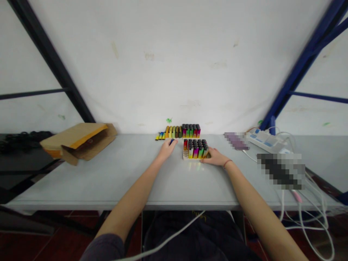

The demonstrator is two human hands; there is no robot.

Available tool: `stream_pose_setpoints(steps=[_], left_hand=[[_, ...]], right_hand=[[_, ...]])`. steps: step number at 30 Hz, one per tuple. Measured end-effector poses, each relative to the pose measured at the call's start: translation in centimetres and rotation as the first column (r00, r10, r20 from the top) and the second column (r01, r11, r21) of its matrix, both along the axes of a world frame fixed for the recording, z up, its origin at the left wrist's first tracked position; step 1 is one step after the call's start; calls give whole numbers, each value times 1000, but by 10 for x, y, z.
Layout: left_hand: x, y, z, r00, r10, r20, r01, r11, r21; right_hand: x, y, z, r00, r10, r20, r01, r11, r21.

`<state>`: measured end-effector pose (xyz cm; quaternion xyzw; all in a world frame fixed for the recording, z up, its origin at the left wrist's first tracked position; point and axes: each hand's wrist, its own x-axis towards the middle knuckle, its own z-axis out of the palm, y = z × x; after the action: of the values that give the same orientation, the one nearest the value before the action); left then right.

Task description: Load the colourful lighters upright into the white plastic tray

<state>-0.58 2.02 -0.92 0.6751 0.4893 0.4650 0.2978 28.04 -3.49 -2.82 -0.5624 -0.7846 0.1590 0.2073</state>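
My left hand [165, 149] is closed around a lighter [171, 141], of which only a small dark part shows above the fingers. It is a little left of a slotted tray [185, 156] filled with upright lighters [196, 149] in several bright colours with black tops. Several slots at the tray's left front hold no lighter. My right hand [216, 157] grips the tray's right end, thumb at the front and fingers behind. Behind the tray, against the wall, stands another block of coloured lighters [191, 131]. Beside it are yellow and dark lighters [173, 131] and a few lying blue-and-yellow lighters [160, 136].
An open cardboard box [78, 139] lies at the left of the grey table [122, 181]. On the right are a blurred-out phone-like object [236, 140], a white power strip [269, 140], a pixelated dark item [281, 170] and loose white cables [324, 214]. Metal posts flank the table.
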Motion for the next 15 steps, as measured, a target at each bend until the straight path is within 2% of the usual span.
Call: stream_pose_setpoints(steps=[2,5,10,15], left_hand=[[2,-4,3,1000,-17,-3,17,1000,-10],[4,-7,5,999,19,41,-20,999,31],[8,-6,-2,984,58,168,-64,997,31],[9,-6,-6,987,33,158,-35,999,9]], right_hand=[[0,0,0,1000,-3,5,3,1000,-14],[0,0,0,1000,-6,5,6,1000,-15],[0,0,0,1000,-2,-4,2,1000,-13],[-1,0,0,1000,-14,7,14,1000,-6]])
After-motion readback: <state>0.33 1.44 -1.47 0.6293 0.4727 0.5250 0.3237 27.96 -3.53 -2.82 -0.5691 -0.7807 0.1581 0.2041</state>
